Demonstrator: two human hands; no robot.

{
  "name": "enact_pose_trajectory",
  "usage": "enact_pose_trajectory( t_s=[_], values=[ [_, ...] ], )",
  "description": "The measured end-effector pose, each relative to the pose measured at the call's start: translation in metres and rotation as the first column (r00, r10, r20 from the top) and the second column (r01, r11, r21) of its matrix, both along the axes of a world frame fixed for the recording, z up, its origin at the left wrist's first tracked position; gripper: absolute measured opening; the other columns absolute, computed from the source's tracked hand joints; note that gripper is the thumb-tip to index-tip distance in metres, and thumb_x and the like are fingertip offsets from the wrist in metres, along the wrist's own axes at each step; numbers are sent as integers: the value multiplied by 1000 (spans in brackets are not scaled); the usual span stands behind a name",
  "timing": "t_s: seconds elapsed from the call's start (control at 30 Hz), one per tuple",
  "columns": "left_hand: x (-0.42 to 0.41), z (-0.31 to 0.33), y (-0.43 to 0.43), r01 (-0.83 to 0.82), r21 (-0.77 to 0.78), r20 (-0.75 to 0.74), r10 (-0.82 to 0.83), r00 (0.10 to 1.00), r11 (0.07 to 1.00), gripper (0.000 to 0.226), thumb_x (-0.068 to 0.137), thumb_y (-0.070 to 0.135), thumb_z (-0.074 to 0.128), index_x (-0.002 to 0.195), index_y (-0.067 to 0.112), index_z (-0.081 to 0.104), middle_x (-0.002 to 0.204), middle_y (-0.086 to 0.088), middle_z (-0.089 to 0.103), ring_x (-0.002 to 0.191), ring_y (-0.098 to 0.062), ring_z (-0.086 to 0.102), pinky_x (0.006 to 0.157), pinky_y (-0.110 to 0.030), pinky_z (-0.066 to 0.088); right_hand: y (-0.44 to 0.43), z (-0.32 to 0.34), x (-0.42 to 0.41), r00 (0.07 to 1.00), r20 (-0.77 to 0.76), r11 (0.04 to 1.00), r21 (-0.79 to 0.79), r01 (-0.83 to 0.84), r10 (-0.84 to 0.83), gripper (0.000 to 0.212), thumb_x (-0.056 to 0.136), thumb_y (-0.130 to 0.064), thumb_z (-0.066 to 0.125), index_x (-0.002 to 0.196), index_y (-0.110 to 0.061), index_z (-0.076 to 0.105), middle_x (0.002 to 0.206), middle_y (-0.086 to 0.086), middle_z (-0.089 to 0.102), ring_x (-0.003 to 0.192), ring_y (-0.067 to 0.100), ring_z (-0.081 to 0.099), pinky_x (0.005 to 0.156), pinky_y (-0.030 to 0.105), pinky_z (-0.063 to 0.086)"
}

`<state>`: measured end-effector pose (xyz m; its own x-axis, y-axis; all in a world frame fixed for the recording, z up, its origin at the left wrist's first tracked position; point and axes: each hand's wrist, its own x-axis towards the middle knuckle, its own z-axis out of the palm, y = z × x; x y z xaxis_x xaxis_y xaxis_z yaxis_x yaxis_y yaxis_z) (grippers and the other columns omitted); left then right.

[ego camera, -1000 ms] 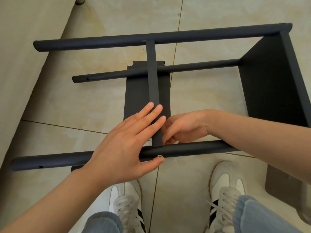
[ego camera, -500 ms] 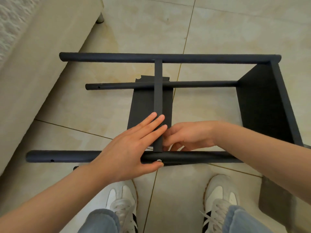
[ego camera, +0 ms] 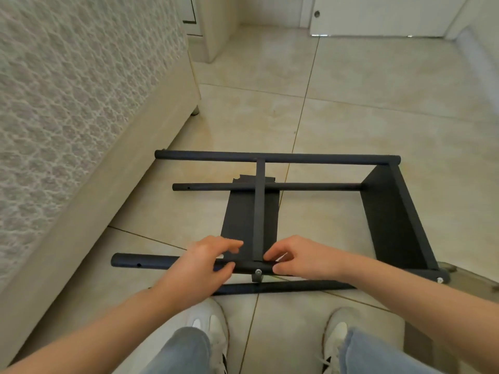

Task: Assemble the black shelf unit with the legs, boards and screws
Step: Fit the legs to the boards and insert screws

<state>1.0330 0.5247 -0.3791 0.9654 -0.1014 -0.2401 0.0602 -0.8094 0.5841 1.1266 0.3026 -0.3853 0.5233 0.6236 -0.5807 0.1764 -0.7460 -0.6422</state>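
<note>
While left hand [ego camera: 199,264] and right hand [ego camera: 301,259], fingers curled, clasp the leg [ego camera: 151,261] 9 and 3 o'clock of its screw [ego camera: 258,271], tightening likely follows.

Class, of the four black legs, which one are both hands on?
The near upper leg, the one with a screw at its middle; the left hand and right hand hold it. The other three go untouched.

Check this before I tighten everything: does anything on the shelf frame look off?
The screw in the near leg, where the middle board meets it, sticks out instead of sitting flush like the end screw on the right. It looks only partly driven. Nothing else seems askew.
</note>
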Motion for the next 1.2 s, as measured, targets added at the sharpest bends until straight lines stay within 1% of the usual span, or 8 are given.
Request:
enact_pose_trajectory(
  t_s=[0.07, 0.13, 0.27, 0.43, 0.57, 0.83, 1.07, 1.2],
  values=[
    [-8, 7, 2, -195, -184, -84, 182, 980, 963, 29, 95, 18, 66, 116, 39, 66, 94, 20, 74, 94, 4, 66, 82, -6, 49, -2, 1, -4, 997, 76, 1000, -14, -13, 14, 36, 96, -21, 59, 132, -21, 60, 129, -5, 62, 105, 3, 56, 73, 3, 39],
    [-12, 13, 7, -416, -353, -336, 302, 892, 838, 20, 94, 13, 66, 112, 22, 70, 88, 4, 78, 86, -10, 75, 82, -20, 58, -5, 2, -7, 990, 141, 999, -36, -15, 20, 34, 95, -22, 60, 130, -23, 60, 126, -5, 63, 106, 7, 58, 81, 9, 43],
    [-19, 12, 19, -769, -319, -773, 317, 550, 554, 23, 97, 14, 63, 114, -1, 66, 99, -17, 77, 93, -28, 76, 83, -38, 60, -9, 1, -10, 973, 227, 997, -77, -31, 48, 31, 94, -22, 60, 126, -23, 62, 122, -4, 63, 107, 11, 59, 91, 22, 48],
    [-21, -4, 12, -930, -361, -872, 330, 362, 64, 28, 94, 14, 67, 112, -6, 58, 106, -29, 72, 92, -39, 74, 75, -43, 57, -10, -4, -11, 950, 303, 992, -117, -36, 71, 29, 94, -23, 60, 123, -24, 63, 118, -4, 63, 102, 13, 60, 93, 31, 52],
    [-9, -6, 1, -896, -410, -858, 406, 315, -170, 5, 98, 2, 57, 100, -3, 57, 102, -27, 66, 94, -42, 68, 71, -46, 54, -12, -8, -13, 930, 358, 987, -158, -28, 84, 27, 95, -23, 58, 122, -27, 61, 118, -3, 60, 102, 15, 58, 93, 35, 52],
    [-1, 2, -7, -882, -395, -879, 385, 282, -257, 8, 99, -6, 53, 92, -1, 53, 101, -26, 63, 97, -44, 64, 74, -55, 52, -17, -8, -14, 904, 416, 984, -175, -26, 98, 25, 97, -23, 56, 121, -29, 59, 115, -5, 60, 99, 15, 57, 90, 33, 52],
    [11, 32, -8, -882, -436, -846, 417, 334, -179, 2, 100, -3, 53, 101, -2, 54, 107, -30, 62, 106, -48, 62, 72, -53, 52, -24, 13, -9, 876, 477, 984, -176, 13, 74, 17, 99, -26, 54, 116, -29, 58, 106, -6, 60, 91, 11, 56, 79, 24, 50],
    [17, 54, -9, -862, -494, -788, 475, 391, -110, 6, 100, 0, 54, 106, -1, 55, 108, -28, 64, 96, -43, 65, 70, -50, 54, -32, 33, -5, 867, 496, 980, -187, 63, 39, 14, 99, -30, 54, 112, -26, 58, 103, -5, 60, 90, 11, 55, 77, 20, 46]
  ],
)
